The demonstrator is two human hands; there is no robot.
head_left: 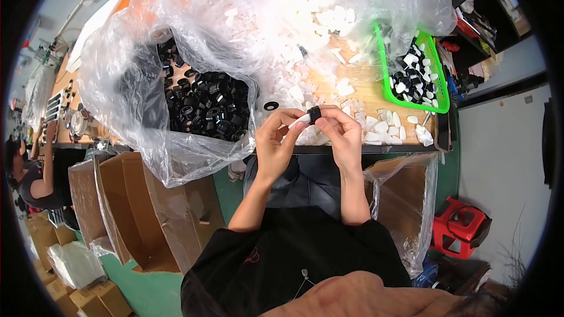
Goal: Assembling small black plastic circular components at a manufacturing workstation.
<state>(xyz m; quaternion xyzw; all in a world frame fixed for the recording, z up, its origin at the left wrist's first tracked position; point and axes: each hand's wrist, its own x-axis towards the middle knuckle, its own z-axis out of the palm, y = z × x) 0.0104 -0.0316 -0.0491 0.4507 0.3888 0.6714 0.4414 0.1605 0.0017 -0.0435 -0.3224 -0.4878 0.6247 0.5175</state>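
Both my hands meet just above the front edge of the wooden table. My left hand (274, 144) is closed on a small white plastic piece (301, 121), pinched between thumb and fingers. Thumb and fingers of my right hand (342, 136) grip a short black cylindrical cap (314, 115). The white piece's tip meets the cap; whether it sits inside cannot be made out. Left of my hands, black caps (211, 103) fill an opened clear plastic bag (111, 82). Loose white pieces (385, 129) lie beside my right hand, and a flat black ring (271, 106) lies beyond my left.
At the right, a green basket (443, 95) holds mixed black and white parts. More white pieces (332, 19) spread under clear plastic at the back. Open cardboard boxes (132, 199) stand below the table. A red stool (461, 229) is at right; another person (38, 179) works far left.
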